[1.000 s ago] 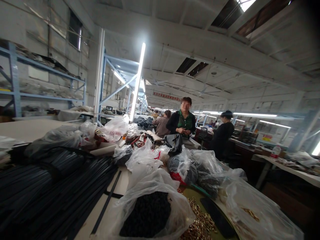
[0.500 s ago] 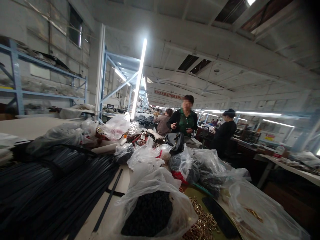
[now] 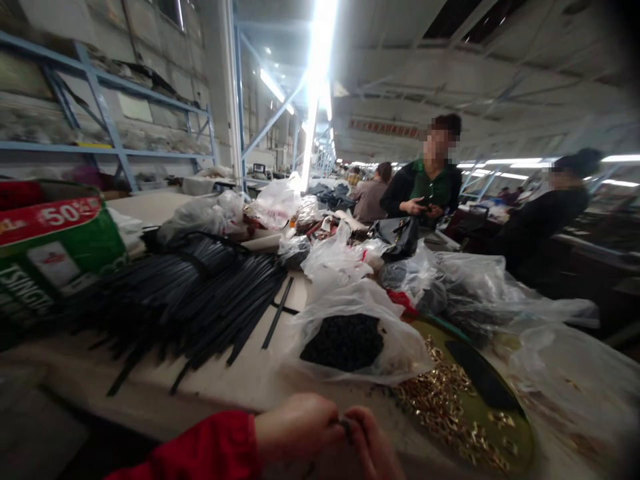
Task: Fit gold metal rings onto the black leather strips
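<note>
My left hand (image 3: 299, 428), in a red sleeve, is closed at the bottom of the view, its fingertips pinched together. Against it my right hand (image 3: 373, 445) is closed too, fingers bent towards the left fingertips. Something small and dark shows between the two hands, too blurred to name. Just beyond them lies an open clear plastic bag (image 3: 400, 357) of small black pieces (image 3: 343, 342). To the right, many gold-coloured metal buckles or rings (image 3: 440, 400) lie on an olive round tray (image 3: 520, 427), beside a flat black piece (image 3: 483, 375).
Long black strips (image 3: 220, 293) are heaped on the table (image 3: 250, 373) at left, near a green and red carton (image 3: 65, 247). More plastic bags (image 3: 465, 273) and a black handbag (image 3: 397, 237) lie farther back. A co-worker (image 3: 430, 180) faces me; another person (image 3: 545, 207) stands at right.
My view has tipped down and turned left, bringing both my hands, the carton and the table's near edge into sight. The facing co-worker's hands have come closer together.
</note>
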Demonstrator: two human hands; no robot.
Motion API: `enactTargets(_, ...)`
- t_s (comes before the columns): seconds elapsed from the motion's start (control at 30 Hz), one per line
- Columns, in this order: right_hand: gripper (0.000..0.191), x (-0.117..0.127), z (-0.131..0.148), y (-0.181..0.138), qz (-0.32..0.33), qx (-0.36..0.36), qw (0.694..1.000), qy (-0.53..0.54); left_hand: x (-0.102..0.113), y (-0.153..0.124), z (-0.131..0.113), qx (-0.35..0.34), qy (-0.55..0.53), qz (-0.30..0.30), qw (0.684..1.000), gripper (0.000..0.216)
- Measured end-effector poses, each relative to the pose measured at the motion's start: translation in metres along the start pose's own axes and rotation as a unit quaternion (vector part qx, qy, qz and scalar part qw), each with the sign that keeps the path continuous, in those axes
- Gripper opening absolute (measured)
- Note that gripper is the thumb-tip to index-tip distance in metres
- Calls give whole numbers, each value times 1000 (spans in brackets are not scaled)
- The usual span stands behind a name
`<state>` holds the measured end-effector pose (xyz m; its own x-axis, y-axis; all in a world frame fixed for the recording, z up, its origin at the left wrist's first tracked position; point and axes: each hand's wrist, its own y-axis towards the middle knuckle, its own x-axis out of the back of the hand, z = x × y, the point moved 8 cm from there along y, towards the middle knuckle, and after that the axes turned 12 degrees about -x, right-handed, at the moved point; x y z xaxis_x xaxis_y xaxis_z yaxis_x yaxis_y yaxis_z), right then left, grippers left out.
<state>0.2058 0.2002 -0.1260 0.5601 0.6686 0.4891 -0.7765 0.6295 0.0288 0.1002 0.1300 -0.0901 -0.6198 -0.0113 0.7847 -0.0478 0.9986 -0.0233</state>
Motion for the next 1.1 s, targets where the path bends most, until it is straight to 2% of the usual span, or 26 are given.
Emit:
enactTargets(0.07, 30, 18, -12, 11, -74, -27, 995, -68, 8, 4, 16, 27, 49, -20, 998, 27)
enactTargets(0.1, 31, 23, -17, 18, -89, -29, 990, -104, 14, 6, 21, 25, 111, -44, 993, 25)
enactTargets(0.13, 31, 26, -20, 24, -100, -27, 984, -145, 16, 7, 29, 30, 128, -55, 990, 22)
enactTargets(0.3, 29, 25, -32, 40, -152, 43, 936, -316, 18, 2, 53, 16, 191, -79, 978, 20)
enactTargets(0.37, 27, 21, -35, 38, -178, 86, 922, -332, 32, -4, 62, 16, 208, -107, 972, 21)
enactTargets(0.47, 30, 12, -39, 35, -168, 151, 913, -338, 78, -12, 94, 93, 219, -191, 952, 23)
enactTargets(0.53, 27, 8, -42, 37, -140, 156, 918, -337, 109, -8, 120, 147, 218, -223, 939, 24)
enactTargets(0.6, 23, 9, -46, 41, -124, 133, 927, -328, 129, 4, 146, 186, 209, -231, 932, 22)
enactTargets(0.7, 23, 13, -43, 43, -123, 119, 937, -306, 133, 26, 180, 243, 172, -218, 930, 15)
enactTargets(0.77, 22, 16, -39, 43, -135, 120, 940, -289, 129, 34, 193, 268, 142, -212, 929, 11)
enactTargets(0.83, 20, 18, -38, 41, -152, 119, 942, -273, 129, 35, 193, 272, 115, -221, 930, 9)
enactTargets(0.9, 21, 20, -39, 39, -186, 120, 943, -248, 137, 31, 181, 252, 94, -247, 931, 10)
enactTargets(1.03, 23, 30, -37, 32, -271, 115, 943, -156, 149, 9, 124, 172, 27, -308, 935, 18)
enactTargets(1.07, 24, 31, -33, 30, -274, 105, 948, -122, 143, 1, 108, 139, -86, -331, 930, 20)
enactTargets(1.1, 26, 31, -28, 27, -265, 88, 957, -79, 131, -4, 90, 108, -204, -327, 916, 21)
